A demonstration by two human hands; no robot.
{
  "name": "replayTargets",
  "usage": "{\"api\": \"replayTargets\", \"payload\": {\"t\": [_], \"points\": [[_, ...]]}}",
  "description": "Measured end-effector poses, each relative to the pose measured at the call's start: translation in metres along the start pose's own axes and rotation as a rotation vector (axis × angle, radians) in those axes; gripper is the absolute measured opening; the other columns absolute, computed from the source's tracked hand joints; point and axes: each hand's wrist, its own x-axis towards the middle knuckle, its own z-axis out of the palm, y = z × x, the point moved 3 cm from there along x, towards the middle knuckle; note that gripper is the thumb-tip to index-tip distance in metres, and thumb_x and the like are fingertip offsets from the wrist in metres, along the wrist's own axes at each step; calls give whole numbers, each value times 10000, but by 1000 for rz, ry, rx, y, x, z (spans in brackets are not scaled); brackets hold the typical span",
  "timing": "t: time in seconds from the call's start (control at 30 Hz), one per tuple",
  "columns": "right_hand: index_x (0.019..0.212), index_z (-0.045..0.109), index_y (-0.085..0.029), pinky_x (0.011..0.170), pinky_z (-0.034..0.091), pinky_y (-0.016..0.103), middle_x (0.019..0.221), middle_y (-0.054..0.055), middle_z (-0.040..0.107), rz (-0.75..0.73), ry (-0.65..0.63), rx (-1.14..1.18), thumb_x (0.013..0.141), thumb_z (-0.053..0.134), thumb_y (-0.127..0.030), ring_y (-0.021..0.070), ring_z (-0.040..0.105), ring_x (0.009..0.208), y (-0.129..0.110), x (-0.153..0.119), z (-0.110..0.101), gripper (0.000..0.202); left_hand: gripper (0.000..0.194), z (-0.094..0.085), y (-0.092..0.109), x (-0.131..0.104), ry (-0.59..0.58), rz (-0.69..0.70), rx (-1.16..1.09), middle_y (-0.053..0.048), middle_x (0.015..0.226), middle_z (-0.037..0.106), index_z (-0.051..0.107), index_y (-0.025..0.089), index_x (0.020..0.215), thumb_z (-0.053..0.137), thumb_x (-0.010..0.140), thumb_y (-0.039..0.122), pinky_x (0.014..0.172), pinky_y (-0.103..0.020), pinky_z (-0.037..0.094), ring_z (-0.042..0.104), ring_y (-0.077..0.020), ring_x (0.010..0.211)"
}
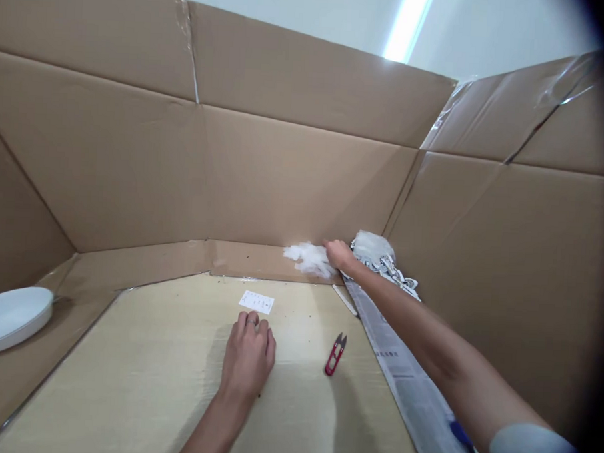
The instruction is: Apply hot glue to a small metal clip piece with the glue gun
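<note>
Two bare hands are in view. Near the lower centre of the frame, the left hand (249, 354) has its fingers bent and close together, just beside a small white printed card (256, 302); whether they grip anything is unclear. Right of centre, the right hand (338, 255) reaches to a fluffy white fibre clump (310, 259), index finger extended, the others curled; its grip cannot be told. Red-handled metal snips (333, 360) lie below, on the pale yellow tabletop (150, 367).
</note>
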Motion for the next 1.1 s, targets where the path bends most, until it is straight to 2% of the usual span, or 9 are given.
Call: {"api": "replayTargets", "payload": {"t": [0.13,0.27,0.37,0.47,0.6,0.77,0.87,1.0,1.1], "points": [[1273,682,-141,1044,556,439,1252,114,704,33,123,59,1078,616,-362,228,691,1151,3,-15,-18,301,356,0,0,0,-9,-13,-26,-94,982,705,788,181,897,449,1000,221,888,-378,538,594,-222,1029],[1252,652,-93,972,508,372,1215,153,712,82,260,144,1086,475,-185,241,683,1118,-2,-42,-40,259,366,-2,1,1,-72,-51,-64,-100,1021,707,783,171,949,425,1004,224,935,-397,557,605,-233,1070],[1217,658,-113,879,447,313,1191,163,727,46,306,218,1053,477,-166,250,681,1080,-17,-77,-54,249,356,-2,1,1,-138,-93,-120,-102,1078,710,767,169,996,418,1003,237,991,-417,559,611,-250,1124],[1140,686,-175,824,409,270,1114,83,752,-72,283,286,1029,533,-177,203,681,997,-42,-130,-58,189,347,-3,0,2,-160,-150,-230,-101,1153,708,731,177,1113,412,1004,259,1039,-417,538,610,-261,1195],[1021,707,-208,755,370,253,974,23,732,-217,202,324,984,593,-133,163,665,905,-81,-215,-38,142,399,-10,-2,7,-175,-312,-479,-89,1242,708,645,194,1243,342,1031,343,1032,-365,492,638,-228,1192],[979,687,-214,698,319,294,961,15,699,-272,41,359,953,578,-35,174,654,881,-112,-295,-1,211,407,-15,-1,9,-349,-398,-604,-54,1006,746,643,212,1060,286,1032,406,895,-298,413,648,-170,920],[1032,690,-215,720,353,313,1041,31,703,-272,-26,341,984,592,-39,208,665,961,-119,-317,11,207,417,-14,4,6,-399,-336,-593,-48,928,726,638,211,1009,285,1031,432,864,-280,380,621,-156,869],[1061,700,-192,838,443,334,1129,54,700,-265,-102,421,986,704,-143,259,656,1098,-121,-327,21,89,486,-8,12,0,-497,-252,-686,-19,789,673,644,221,1014,266,1036,527,807,-255,377,589,-129,763],[1087,713,-194,953,471,344,1179,41,693,-246,-110,643,894,863,-293,259,636,1158,-117,-327,25,264,556,-5,15,-3,-547,-256,-809,-11,781,671,658,209,995,272,1026,608,774,-243,404,577,-107,700]]}}
